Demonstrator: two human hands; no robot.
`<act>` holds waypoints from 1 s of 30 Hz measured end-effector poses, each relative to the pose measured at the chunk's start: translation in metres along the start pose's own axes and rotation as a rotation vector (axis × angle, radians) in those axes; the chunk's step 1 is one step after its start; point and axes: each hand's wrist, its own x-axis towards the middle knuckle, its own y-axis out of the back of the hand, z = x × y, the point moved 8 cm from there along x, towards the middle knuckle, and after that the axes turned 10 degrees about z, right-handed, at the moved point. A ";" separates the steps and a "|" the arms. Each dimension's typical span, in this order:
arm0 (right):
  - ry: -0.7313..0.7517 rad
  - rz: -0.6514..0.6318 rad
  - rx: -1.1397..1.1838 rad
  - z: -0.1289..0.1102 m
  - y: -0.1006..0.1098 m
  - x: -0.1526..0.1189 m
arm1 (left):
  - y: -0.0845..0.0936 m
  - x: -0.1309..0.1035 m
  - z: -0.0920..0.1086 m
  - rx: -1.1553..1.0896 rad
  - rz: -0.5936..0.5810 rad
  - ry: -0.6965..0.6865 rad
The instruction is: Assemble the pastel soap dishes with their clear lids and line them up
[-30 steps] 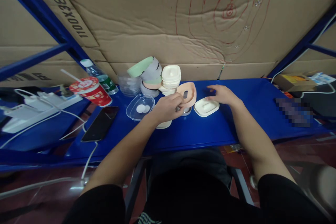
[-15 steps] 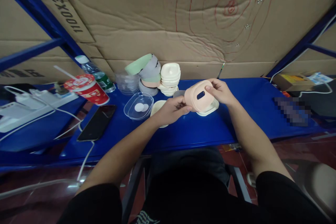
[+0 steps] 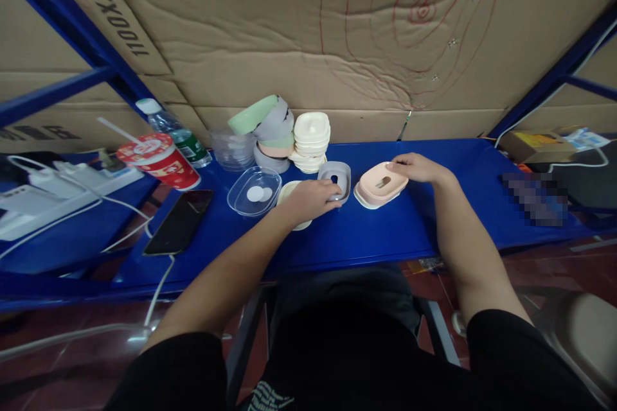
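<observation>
A pink shell with an oval slot (image 3: 378, 183) rests on a cream lid (image 3: 367, 205) on the blue table. My right hand (image 3: 417, 167) has its fingers closed on the shell's far right rim. To the left, a grey slotted shell (image 3: 343, 174) lies on the table, and my left hand (image 3: 315, 200) grips its near left edge. Partly under my left hand is another cream piece (image 3: 303, 225). A clear oval container (image 3: 254, 191) with two white discs sits left of that.
Behind stand a stack of cream lids (image 3: 312, 135), a leaning pile of green and grey shells (image 3: 274, 122) and clear containers (image 3: 232, 151). At left are a red cup (image 3: 166, 164), a bottle (image 3: 186, 141), a phone (image 3: 179, 223) and a power strip (image 3: 96, 196).
The pink shell has come down from between both hands onto the cream lid. My left hand has let go of it and moved to the grey shell, which now shows more fully.
</observation>
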 end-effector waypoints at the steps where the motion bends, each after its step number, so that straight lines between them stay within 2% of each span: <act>1: 0.017 -0.010 -0.041 -0.003 -0.004 0.001 | -0.001 0.000 -0.001 0.006 0.006 0.007; 6: 0.060 -0.007 -0.193 -0.014 -0.013 0.003 | 0.000 -0.001 -0.005 0.042 0.047 0.020; 12: 0.048 -0.029 -0.174 -0.010 -0.010 0.001 | 0.003 0.001 -0.007 0.051 0.124 0.098; 15: 0.019 -0.058 -0.163 -0.005 -0.011 0.001 | 0.007 0.001 -0.008 -0.019 0.176 0.160; 18: -0.023 -0.080 -0.127 -0.001 -0.013 0.000 | 0.006 0.000 -0.008 -0.136 0.172 0.183; 23: -0.030 -0.091 -0.079 -0.001 -0.015 -0.001 | 0.001 0.000 -0.002 -0.192 0.110 0.115; 27: 0.040 -0.058 -0.085 -0.008 -0.020 0.002 | -0.003 0.001 0.006 -0.155 0.036 0.031; 30: 0.137 0.019 -0.113 -0.020 -0.027 0.006 | -0.001 0.000 0.010 -0.172 0.045 -0.008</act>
